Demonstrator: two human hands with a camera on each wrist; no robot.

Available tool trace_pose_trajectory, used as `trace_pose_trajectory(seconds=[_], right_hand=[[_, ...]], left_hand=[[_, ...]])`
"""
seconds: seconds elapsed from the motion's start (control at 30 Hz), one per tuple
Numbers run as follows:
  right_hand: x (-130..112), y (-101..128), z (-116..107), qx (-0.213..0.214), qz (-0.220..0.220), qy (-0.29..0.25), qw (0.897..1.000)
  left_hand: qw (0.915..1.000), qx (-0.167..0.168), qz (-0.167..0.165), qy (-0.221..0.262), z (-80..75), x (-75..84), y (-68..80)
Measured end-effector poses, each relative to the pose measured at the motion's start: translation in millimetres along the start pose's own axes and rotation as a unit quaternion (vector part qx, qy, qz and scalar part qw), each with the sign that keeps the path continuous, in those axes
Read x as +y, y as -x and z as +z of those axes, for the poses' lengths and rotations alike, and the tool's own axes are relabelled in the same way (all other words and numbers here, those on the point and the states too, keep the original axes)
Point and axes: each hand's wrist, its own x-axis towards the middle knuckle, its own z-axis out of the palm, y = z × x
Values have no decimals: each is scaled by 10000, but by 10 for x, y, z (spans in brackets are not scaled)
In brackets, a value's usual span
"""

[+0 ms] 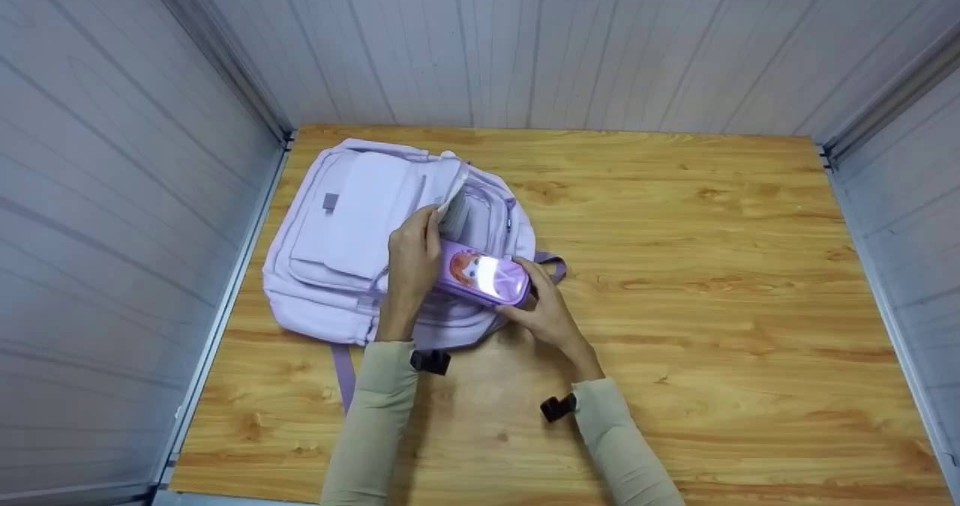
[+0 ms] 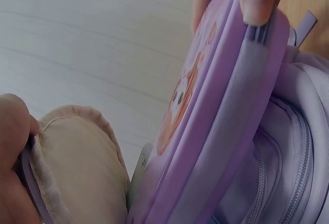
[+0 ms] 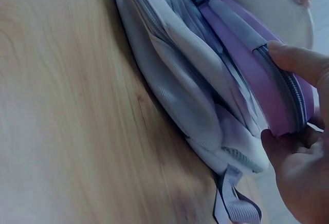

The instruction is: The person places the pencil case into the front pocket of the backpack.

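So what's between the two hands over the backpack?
The purple pencil case spans from the left hand to the right hand, above the backpack; head view shows it.

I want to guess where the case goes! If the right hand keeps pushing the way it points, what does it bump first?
Probably the open backpack: the right hand pushes the case toward its opening, which the left hand holds open. Depth is unclear.

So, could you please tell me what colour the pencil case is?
Purple pencil case, with a cartoon face; the head view shows it best.
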Motion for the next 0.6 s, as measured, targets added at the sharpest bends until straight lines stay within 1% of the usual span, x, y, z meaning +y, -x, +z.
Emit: trace_pose_trajectory(seconds=[0.1,0.27,0.37,0.43,0.6], right_hand=[[30,-58,46,-17,-39,82,10000],[-1,-146,102,-67,-70,645,9979],[-25,-202,137,-87,-210,898,9957],[-36,-239,166,-77,-294,961,9949],[-55,-327,269,-105,-355,880,9954]], left_hand=[[10000,-12,8,-4,0,11,2],[9999,57,-4,-119,10,13,12],[9999,59,-27,-142,19,12,17],[9998,52,-40,-164,26,12,21],[9998,22,-55,-213,40,22,25]])
